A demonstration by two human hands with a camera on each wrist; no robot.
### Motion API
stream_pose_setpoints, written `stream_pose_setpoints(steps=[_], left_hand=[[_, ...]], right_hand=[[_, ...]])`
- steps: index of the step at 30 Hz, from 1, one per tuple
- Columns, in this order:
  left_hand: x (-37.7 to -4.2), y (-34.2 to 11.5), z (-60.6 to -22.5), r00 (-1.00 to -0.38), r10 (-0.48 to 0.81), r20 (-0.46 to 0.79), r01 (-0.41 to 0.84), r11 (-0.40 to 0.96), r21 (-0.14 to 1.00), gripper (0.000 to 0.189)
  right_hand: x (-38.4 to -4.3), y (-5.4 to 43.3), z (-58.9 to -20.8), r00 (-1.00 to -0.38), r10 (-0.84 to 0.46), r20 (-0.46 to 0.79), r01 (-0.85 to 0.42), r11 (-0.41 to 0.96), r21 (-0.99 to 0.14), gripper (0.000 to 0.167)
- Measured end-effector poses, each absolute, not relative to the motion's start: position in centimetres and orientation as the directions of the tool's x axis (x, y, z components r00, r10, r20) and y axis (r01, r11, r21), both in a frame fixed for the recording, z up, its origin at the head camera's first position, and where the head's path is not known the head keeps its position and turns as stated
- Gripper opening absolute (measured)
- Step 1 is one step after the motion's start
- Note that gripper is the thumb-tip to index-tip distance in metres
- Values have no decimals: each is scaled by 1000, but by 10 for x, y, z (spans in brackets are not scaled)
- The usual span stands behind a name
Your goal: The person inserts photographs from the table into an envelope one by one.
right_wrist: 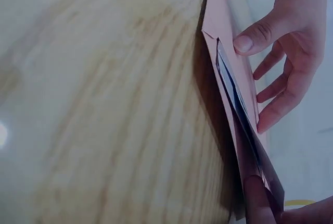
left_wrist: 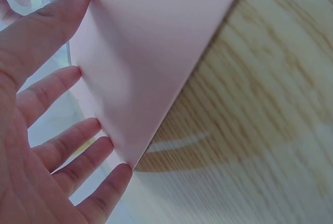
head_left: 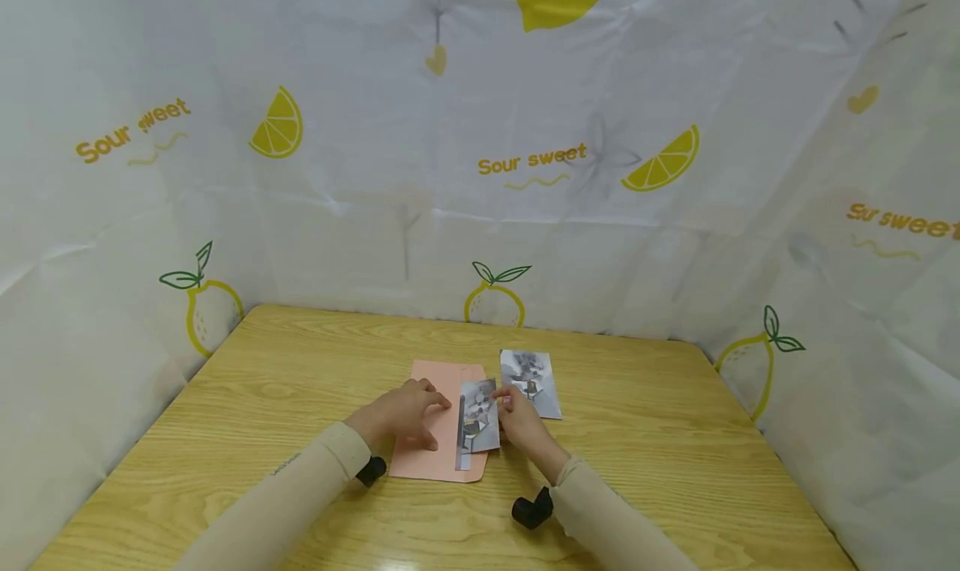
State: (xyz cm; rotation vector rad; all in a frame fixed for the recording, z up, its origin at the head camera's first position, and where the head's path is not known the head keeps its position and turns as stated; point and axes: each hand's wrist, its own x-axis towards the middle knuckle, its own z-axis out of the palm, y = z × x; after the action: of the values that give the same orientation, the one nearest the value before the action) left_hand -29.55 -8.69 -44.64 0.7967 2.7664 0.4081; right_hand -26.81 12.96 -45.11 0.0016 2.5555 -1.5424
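Note:
A pink envelope (head_left: 423, 463) lies on the table in the head view, its opening towards the right. My left hand (head_left: 401, 413) rests on the envelope; in the left wrist view its spread fingers (left_wrist: 67, 146) touch the pink paper. My right hand (head_left: 522, 425) pinches the right edge of a grey printed photo (head_left: 480, 417) lying over the envelope's opening. Along the photo's left side shows a narrow strip of another sheet (head_left: 462, 461). The right wrist view shows photo edges (right_wrist: 242, 107) inside the envelope's mouth, with my right thumb (right_wrist: 257, 198) against them.
A second grey photo (head_left: 551, 400) lies flat just behind my right hand. The wooden table (head_left: 645, 438) meets a white cloth (head_left: 390, 246) with lemon prints at the back and sides. Black wrist mounts (head_left: 532, 511) sit under both forearms.

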Motion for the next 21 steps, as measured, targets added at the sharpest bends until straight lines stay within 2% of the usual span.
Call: stream_pose_setpoints(steps=[4,21], left_hand=[[-295,-86,-446,-829,539,-150,474,819,324,59],[-296,-85,-444,-835,525,-166,454,827,332,59]], right_hand=[[-266,131,-453,-992,-78,-103,64,399,-915,27],[-270,132,-459,-985,-72,-154,110,421,-900,29]])
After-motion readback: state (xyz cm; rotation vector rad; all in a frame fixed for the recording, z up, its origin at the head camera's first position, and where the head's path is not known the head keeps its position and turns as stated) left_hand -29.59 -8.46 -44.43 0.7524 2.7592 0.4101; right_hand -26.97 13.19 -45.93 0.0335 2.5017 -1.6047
